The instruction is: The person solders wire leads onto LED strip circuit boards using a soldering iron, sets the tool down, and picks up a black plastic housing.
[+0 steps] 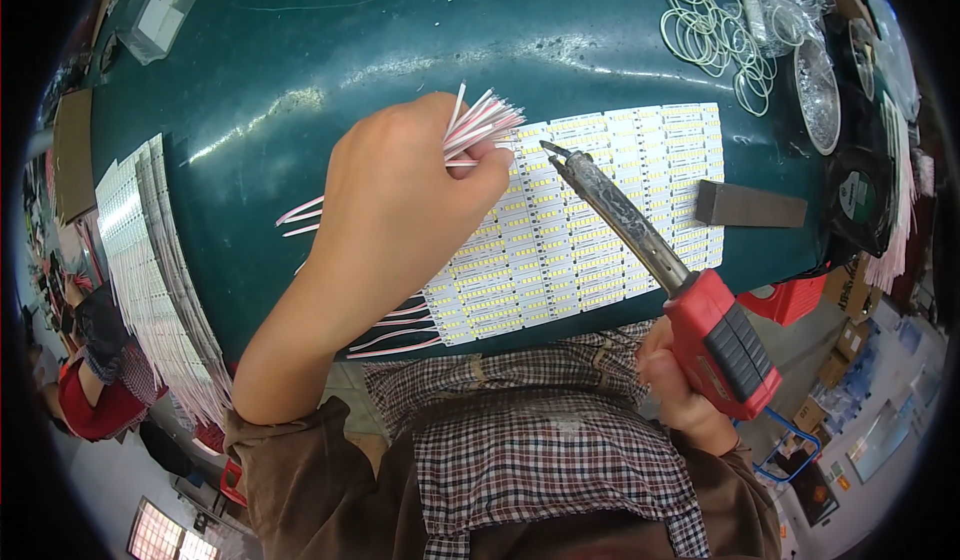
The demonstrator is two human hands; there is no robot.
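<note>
My left hand (410, 175) is closed around a bundle of thin white and red wires (485, 125), their cut ends fanning out past the thumb. In my right hand (682, 392) is a soldering iron (722, 345) with a red and black handle. Its metal barrel slants up to the left, and the dark tip stops close to my left thumb, over the panel's upper left part. Beneath lies a white LED board panel (610, 225) with rows of yellow chips. Several wires (405, 328) come off its lower left edge; my left hand and forearm hide its left end.
A grey metal block (750, 205) rests at the panel's right edge. Beyond are a black fan (858, 198), an oval dish (817, 95) and loops of pale wire (700, 35). Stacked wired LED panels (160, 250) stand at left, near another person (95, 385). A transparent box (160, 15) sits far left.
</note>
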